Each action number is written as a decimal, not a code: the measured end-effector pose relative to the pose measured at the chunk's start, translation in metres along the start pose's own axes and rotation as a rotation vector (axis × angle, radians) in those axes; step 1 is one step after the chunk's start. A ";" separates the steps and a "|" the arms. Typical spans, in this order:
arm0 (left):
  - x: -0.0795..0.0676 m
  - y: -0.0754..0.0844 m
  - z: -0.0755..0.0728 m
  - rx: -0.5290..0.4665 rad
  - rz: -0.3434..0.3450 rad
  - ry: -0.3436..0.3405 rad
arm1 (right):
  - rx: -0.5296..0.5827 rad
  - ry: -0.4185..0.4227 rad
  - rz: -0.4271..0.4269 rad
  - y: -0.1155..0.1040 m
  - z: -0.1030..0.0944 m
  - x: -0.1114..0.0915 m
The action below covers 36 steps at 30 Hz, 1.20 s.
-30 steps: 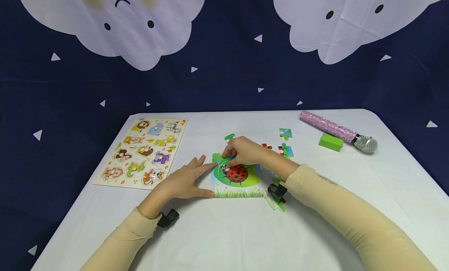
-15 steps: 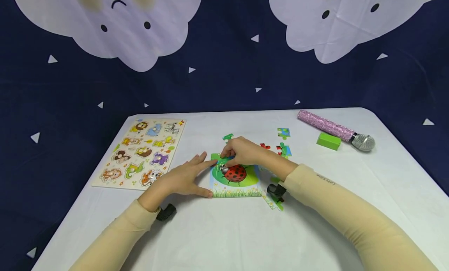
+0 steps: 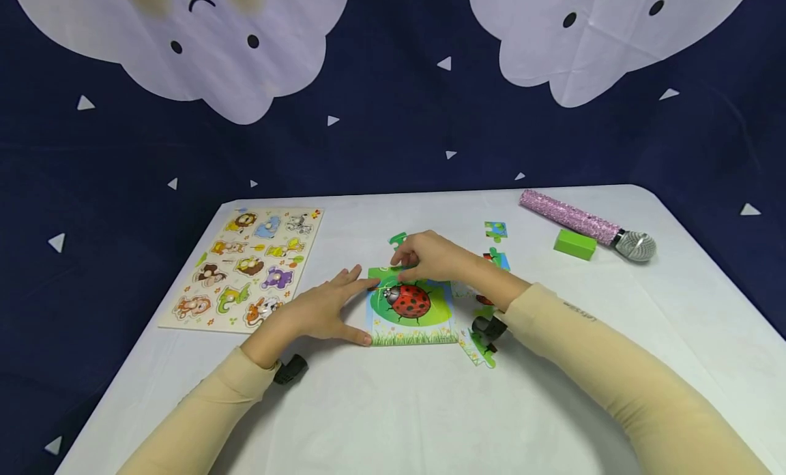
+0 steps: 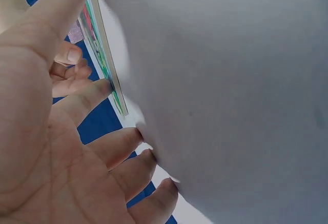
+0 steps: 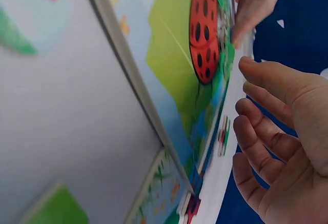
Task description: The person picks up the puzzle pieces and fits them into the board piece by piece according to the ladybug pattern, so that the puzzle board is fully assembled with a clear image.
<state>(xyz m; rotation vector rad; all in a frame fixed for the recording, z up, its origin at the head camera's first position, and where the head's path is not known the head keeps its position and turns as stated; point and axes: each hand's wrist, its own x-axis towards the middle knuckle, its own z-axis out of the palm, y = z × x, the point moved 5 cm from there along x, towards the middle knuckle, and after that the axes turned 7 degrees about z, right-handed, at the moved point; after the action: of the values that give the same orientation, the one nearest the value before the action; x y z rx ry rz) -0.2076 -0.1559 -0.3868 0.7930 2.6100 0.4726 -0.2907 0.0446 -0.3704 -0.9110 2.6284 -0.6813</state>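
Note:
A square ladybug jigsaw board [image 3: 424, 328] lies flat on the white table. Spread wide, my left hand [image 3: 319, 314] rests at the board's left side, thumb at the lower left corner and index finger at the upper left. My right hand [image 3: 439, 256] hovers over the board's top edge, fingers loosely bent. In the right wrist view, its thumb and fingers [image 5: 253, 131] stand apart with nothing between them. A green puzzle piece [image 3: 398, 240] lies just beyond that hand. Part of the board's upper edge is hidden under it.
Loose puzzle pieces lie to the right, including a blue-green piece [image 3: 495, 231] and a flowered piece [image 3: 473, 349]. A wooden animal peg puzzle [image 3: 245, 270] lies at the left. At the back right are a green block [image 3: 574, 244] and a pink glitter microphone [image 3: 574, 216].
My right hand has come up off the board's upper left part and shifted slightly right, its fingers loosening. My left hand keeps its place at the board's left side.

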 end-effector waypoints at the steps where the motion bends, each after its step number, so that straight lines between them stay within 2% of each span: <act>1: 0.000 0.000 0.000 0.002 0.000 0.001 | 0.004 0.004 0.006 0.002 -0.002 -0.001; 12: 0.001 -0.001 0.001 -0.002 -0.009 0.005 | 0.041 0.048 0.075 0.020 -0.021 -0.011; 36: 0.004 -0.003 0.003 -0.007 -0.030 0.008 | 0.021 0.139 0.155 0.061 -0.050 -0.021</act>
<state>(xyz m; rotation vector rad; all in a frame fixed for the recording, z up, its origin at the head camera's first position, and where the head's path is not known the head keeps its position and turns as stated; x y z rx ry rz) -0.2111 -0.1550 -0.3914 0.7498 2.6230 0.4767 -0.3259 0.1170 -0.3575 -0.6677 2.7721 -0.7554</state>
